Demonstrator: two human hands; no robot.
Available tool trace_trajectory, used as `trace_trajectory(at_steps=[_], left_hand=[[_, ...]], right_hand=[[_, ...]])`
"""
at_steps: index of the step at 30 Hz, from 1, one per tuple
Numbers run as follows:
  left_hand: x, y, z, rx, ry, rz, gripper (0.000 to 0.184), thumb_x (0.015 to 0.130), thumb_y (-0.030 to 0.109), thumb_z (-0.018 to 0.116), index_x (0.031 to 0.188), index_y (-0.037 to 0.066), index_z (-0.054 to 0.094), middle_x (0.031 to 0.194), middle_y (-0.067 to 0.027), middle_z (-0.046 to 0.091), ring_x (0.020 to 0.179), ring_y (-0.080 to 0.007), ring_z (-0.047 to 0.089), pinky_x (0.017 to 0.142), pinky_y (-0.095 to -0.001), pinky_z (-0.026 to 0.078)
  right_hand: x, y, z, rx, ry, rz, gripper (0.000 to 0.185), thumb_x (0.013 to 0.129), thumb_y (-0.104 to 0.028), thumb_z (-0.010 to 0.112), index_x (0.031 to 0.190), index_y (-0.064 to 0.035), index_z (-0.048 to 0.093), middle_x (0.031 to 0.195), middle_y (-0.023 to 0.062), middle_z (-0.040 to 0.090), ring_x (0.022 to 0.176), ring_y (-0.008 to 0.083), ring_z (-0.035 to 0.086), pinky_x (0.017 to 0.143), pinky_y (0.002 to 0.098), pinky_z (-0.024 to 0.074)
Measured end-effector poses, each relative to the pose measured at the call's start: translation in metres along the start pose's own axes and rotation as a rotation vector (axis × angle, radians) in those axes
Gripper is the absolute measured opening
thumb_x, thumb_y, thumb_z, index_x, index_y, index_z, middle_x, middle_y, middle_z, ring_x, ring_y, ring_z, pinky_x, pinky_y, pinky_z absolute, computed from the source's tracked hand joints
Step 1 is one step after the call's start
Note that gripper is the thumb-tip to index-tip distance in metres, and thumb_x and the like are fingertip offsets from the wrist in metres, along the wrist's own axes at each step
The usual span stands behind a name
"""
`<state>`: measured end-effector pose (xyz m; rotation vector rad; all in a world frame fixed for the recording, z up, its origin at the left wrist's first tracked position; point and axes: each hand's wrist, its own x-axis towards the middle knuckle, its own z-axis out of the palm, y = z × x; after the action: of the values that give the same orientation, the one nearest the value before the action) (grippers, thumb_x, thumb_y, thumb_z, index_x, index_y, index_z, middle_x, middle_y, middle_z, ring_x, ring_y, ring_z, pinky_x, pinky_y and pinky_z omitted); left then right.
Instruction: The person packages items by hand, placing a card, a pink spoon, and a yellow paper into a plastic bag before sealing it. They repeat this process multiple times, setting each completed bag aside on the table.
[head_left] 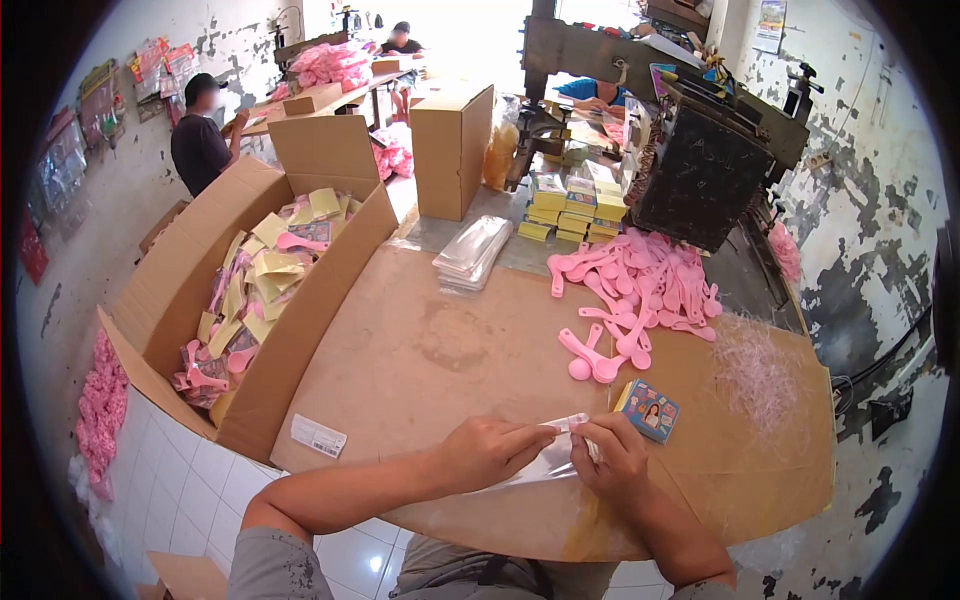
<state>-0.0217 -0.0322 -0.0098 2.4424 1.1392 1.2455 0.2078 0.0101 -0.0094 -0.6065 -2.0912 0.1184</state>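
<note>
A clear plastic bag [540,462] is stretched between my two hands near the front edge of the cardboard-covered table [400,350]. My left hand [490,450] pinches the bag's upper edge from the left. On the right, my right hand [612,452] has its fingers closed on the same edge. Just beyond my right hand lies a small stack of blue printed cards [650,410]. Pink plastic spoons [640,290] are heaped farther back on the right. Behind the middle of the table is a pile of flat clear bags [474,250].
An open carton [300,365] of packed bags stands at the left. Yellow-edged card stacks [575,205], an upright box [450,150] and a black machine [705,165] are at the back. Plastic shreds [755,385] lie right. Three people sit or stand beyond.
</note>
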Motion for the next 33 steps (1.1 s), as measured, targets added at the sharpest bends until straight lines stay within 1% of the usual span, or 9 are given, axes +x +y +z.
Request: trace_trajectory(at_steps=[5, 11, 14, 20, 23, 26, 29, 32, 33], left_hand=[[-0.001, -0.004, 0.003, -0.014, 0.039, 0.016, 0.02, 0.089, 0.011, 0.079, 0.108, 0.007, 0.074, 0.088, -0.0087, 0.078, 0.069, -0.0237, 0.075, 0.062, -0.0351, 0.06], [-0.002, 0.0, 0.004, -0.001, -0.007, 0.033, 0.024, 0.094, 0.016, 0.074, 0.115, 0.005, 0.072, 0.083, -0.0088, 0.076, 0.069, -0.0259, 0.074, 0.063, -0.0375, 0.059], [0.001, 0.004, 0.0, -0.008, -0.04, 0.033, 0.026, 0.089, 0.016, 0.08, 0.111, 0.004, 0.074, 0.092, -0.0099, 0.078, 0.074, -0.0236, 0.076, 0.067, -0.0356, 0.062], [0.003, 0.004, -0.01, -0.085, -0.142, 0.043, 0.034, 0.091, 0.009, 0.074, 0.124, 0.003, 0.071, 0.098, -0.0118, 0.078, 0.078, -0.0251, 0.076, 0.069, -0.0369, 0.061], [0.001, -0.004, -0.003, -0.128, -0.072, 0.09, 0.03, 0.096, 0.01, 0.07, 0.125, 0.004, 0.069, 0.09, -0.0123, 0.076, 0.07, -0.0299, 0.073, 0.064, -0.0409, 0.058], [0.006, 0.001, -0.009, -0.325, -0.061, 0.022, 0.028, 0.097, 0.009, 0.068, 0.125, 0.005, 0.069, 0.09, -0.0124, 0.076, 0.07, -0.0305, 0.073, 0.064, -0.0409, 0.058], [0.003, 0.001, -0.012, -0.327, -0.195, -0.099, 0.028, 0.097, 0.006, 0.07, 0.125, 0.003, 0.071, 0.097, -0.0112, 0.079, 0.083, -0.0273, 0.078, 0.074, -0.036, 0.062], [0.004, 0.002, -0.011, -0.241, -0.153, -0.039, 0.027, 0.095, 0.01, 0.075, 0.121, 0.005, 0.072, 0.1, -0.0105, 0.079, 0.085, -0.0263, 0.078, 0.074, -0.0353, 0.062], [0.005, 0.001, -0.01, -0.242, -0.121, -0.028, 0.025, 0.095, 0.014, 0.076, 0.118, 0.006, 0.072, 0.096, -0.0099, 0.078, 0.08, -0.0269, 0.076, 0.072, -0.0361, 0.061]], right_hand=[[0.0, -0.001, 0.0, 0.024, -0.016, -0.011, 0.027, 0.076, 0.004, 0.082, 0.099, -0.0018, 0.069, 0.094, 0.012, 0.067, 0.079, 0.0282, 0.068, 0.065, 0.0375, 0.055], [-0.002, 0.0, 0.002, -0.009, 0.01, -0.005, 0.029, 0.076, 0.003, 0.082, 0.101, -0.0022, 0.069, 0.093, 0.0116, 0.067, 0.078, 0.0279, 0.068, 0.065, 0.0378, 0.0549], [0.0, -0.003, 0.001, -0.001, 0.0, -0.008, 0.028, 0.077, 0.004, 0.081, 0.101, -0.0017, 0.069, 0.091, 0.0118, 0.067, 0.077, 0.0282, 0.068, 0.065, 0.0377, 0.0551], [0.0, -0.001, 0.002, 0.0, 0.061, 0.002, 0.029, 0.078, 0.005, 0.081, 0.102, -0.0017, 0.066, 0.091, 0.0125, 0.068, 0.078, 0.0282, 0.069, 0.064, 0.0371, 0.056], [-0.001, -0.002, 0.001, 0.033, 0.05, 0.01, 0.03, 0.078, 0.007, 0.081, 0.102, -0.0018, 0.065, 0.092, 0.0128, 0.069, 0.079, 0.0285, 0.07, 0.066, 0.0377, 0.057], [-0.001, -0.003, 0.001, 0.057, 0.066, 0.019, 0.029, 0.079, 0.008, 0.08, 0.101, -0.0016, 0.064, 0.092, 0.0129, 0.069, 0.079, 0.029, 0.07, 0.068, 0.0382, 0.0579], [-0.002, -0.005, 0.001, 0.088, 0.073, 0.096, 0.029, 0.08, 0.01, 0.079, 0.102, -0.002, 0.064, 0.092, 0.0128, 0.069, 0.079, 0.029, 0.07, 0.069, 0.0381, 0.0585], [-0.003, -0.005, 0.0, 0.116, 0.059, 0.087, 0.03, 0.08, 0.009, 0.08, 0.103, -0.0027, 0.064, 0.093, 0.0129, 0.069, 0.079, 0.029, 0.07, 0.069, 0.037, 0.0584], [-0.002, -0.003, 0.0, 0.109, 0.055, 0.057, 0.031, 0.08, 0.009, 0.081, 0.103, -0.0033, 0.064, 0.094, 0.0128, 0.069, 0.079, 0.0272, 0.07, 0.067, 0.0352, 0.0573]])
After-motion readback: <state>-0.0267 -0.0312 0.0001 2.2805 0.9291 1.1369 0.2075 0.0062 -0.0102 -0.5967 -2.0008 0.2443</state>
